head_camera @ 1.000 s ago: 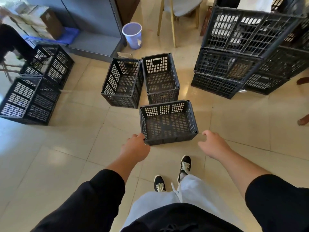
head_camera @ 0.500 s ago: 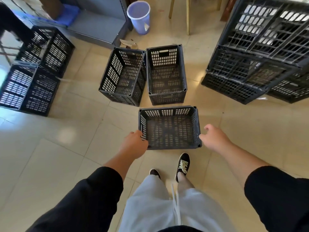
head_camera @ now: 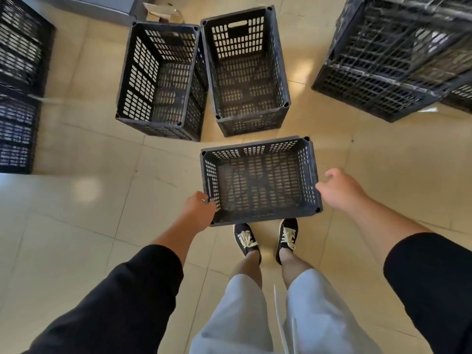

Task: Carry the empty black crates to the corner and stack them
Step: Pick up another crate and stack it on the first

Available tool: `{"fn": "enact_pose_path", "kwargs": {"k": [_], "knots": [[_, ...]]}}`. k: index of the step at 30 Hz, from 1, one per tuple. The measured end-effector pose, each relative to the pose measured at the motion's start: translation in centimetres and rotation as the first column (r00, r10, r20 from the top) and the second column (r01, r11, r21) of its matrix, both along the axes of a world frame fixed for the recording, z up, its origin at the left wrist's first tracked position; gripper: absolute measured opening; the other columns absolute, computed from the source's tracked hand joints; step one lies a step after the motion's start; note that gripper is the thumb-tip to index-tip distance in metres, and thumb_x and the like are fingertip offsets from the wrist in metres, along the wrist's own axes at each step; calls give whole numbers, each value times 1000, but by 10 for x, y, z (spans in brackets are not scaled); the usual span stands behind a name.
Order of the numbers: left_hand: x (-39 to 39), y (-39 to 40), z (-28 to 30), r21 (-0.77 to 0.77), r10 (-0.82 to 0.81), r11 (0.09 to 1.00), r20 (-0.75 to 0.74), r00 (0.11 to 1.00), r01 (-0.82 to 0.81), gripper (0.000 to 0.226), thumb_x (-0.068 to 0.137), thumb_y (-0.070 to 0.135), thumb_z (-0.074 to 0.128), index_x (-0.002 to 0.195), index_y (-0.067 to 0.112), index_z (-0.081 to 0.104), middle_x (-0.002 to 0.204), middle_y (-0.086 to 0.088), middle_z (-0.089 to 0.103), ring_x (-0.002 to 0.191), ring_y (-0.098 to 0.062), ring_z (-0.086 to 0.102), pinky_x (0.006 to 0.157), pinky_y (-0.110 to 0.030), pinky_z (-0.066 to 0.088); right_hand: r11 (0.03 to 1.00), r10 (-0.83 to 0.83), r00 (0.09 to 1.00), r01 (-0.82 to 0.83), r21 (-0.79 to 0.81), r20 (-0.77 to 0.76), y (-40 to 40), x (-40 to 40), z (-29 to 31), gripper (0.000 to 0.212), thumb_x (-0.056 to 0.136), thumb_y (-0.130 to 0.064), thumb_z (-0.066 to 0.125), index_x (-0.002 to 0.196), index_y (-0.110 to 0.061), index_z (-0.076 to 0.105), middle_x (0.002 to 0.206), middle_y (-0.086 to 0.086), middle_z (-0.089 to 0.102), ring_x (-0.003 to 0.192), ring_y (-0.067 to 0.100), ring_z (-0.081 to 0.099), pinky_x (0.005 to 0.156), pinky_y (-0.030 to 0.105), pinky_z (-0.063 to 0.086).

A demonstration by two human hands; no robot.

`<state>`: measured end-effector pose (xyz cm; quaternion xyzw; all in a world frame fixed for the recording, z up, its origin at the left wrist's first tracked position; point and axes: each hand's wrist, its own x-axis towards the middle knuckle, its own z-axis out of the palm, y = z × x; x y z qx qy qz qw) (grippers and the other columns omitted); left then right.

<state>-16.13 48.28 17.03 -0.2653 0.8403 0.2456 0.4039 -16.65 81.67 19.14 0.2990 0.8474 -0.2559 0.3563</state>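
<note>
An empty black crate (head_camera: 260, 185) stands on the tiled floor just in front of my shoes. My left hand (head_camera: 198, 213) is against its left wall, near the front corner, with the fingers curled onto the rim. My right hand (head_camera: 338, 191) hovers beside the right wall with its fingers loosely bent and apart, holding nothing. Two more empty black crates (head_camera: 163, 80) (head_camera: 245, 70) stand side by side right behind the near one.
A stack of black crates (head_camera: 378, 80) fills the upper right. More black crates (head_camera: 18, 72) stand at the left edge. A grey cabinet base (head_camera: 97, 6) and a scrap of cardboard (head_camera: 163, 11) lie at the top. Bare floor tiles spread to the lower left.
I have stepped closer and bent over the near crate. My left hand has closed on its left rim and my right hand has come alongside its right wall.
</note>
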Motion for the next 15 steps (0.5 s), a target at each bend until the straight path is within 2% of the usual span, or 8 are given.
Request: {"fn": "enact_pose_path", "kwargs": {"k": [2, 5, 7, 9, 11, 13, 15], "knots": [[-7, -1, -34, -1, 46, 999, 18, 999, -46, 40, 109, 24, 53, 147, 12, 52, 137, -12, 59, 102, -23, 55, 51, -20, 37, 1000, -15, 1000, 15, 7, 20, 3, -4, -33, 46, 103, -27, 56, 147, -13, 48, 105, 6, 62, 72, 14, 55, 54, 27, 36], [-14, -6, -88, -8, 113, 994, 34, 993, -113, 37, 109, 20, 52, 144, 10, 53, 126, -8, 56, 103, -26, 56, 55, -23, 43, 999, -45, 998, 44, 12, 39, 10, -11, -90, 52, 102, -27, 56, 150, -13, 46, 100, 5, 66, 75, 19, 59, 55, 29, 37], [-16, -9, -126, -12, 129, 992, 35, 991, -129, 37, 107, 18, 54, 143, 10, 54, 126, -9, 60, 104, -28, 60, 69, -31, 53, 998, -62, 997, 61, 18, 51, 14, -14, -126, 53, 101, -26, 55, 152, -14, 44, 95, 2, 64, 72, 15, 56, 55, 29, 36], [-16, -12, -161, -15, 156, 988, 37, 987, -156, 37, 106, 17, 55, 142, 9, 55, 128, -13, 62, 107, -31, 63, 78, -38, 56, 998, -64, 997, 63, 26, 54, 20, -17, -162, 55, 101, -27, 55, 153, -14, 43, 104, 5, 64, 71, 14, 54, 56, 29, 35], [-17, -14, -192, -24, 177, 984, 12, 984, -177, 37, 106, 17, 54, 142, 8, 53, 130, -14, 63, 106, -31, 65, 72, -37, 56, 998, -57, 997, 55, 40, 57, 27, -20, -196, 55, 101, -29, 55, 152, -13, 43, 113, 9, 65, 76, 19, 57, 59, 31, 36], [-19, -18, -218, -50, 202, 978, -43, 979, -204, 39, 107, 19, 52, 144, 11, 51, 127, -10, 64, 92, -20, 64, 58, -30, 47, 997, -48, 997, 45, 58, 60, 33, -20, -225, 51, 101, -31, 56, 147, -11, 47, 121, 12, 66, 87, 28, 59, 66, 33, 40], [-22, -26, -244, -75, 240, 966, -94, 966, -247, 42, 106, 22, 52, 147, 16, 49, 128, -4, 63, 84, -12, 61, 54, -28, 43, 996, -46, 997, 41, 85, 55, 39, -18, -255, 48, 101, -31, 57, 143, -9, 50, 123, 12, 64, 93, 32, 57, 71, 34, 43]]}}
